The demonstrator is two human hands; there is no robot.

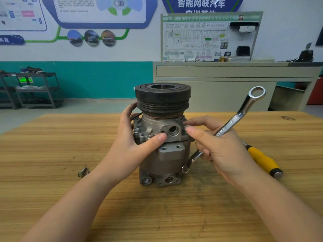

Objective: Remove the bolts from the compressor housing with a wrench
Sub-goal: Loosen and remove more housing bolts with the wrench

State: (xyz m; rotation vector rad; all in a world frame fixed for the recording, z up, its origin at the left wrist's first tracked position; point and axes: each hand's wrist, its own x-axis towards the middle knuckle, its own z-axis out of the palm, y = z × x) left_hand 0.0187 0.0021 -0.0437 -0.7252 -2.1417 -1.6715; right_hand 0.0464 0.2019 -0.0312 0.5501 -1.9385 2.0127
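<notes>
Right hand (225, 154) grips the wrench (234, 119), fingertips pinching a bolt (186, 126); left hand (132, 142) clasps the compressor (164, 137) upright on the table (52, 154). Keep it steadied, unscrew squarely

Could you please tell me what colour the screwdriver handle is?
Yellow with a black end, on the screwdriver; clearest in the head view.
</notes>
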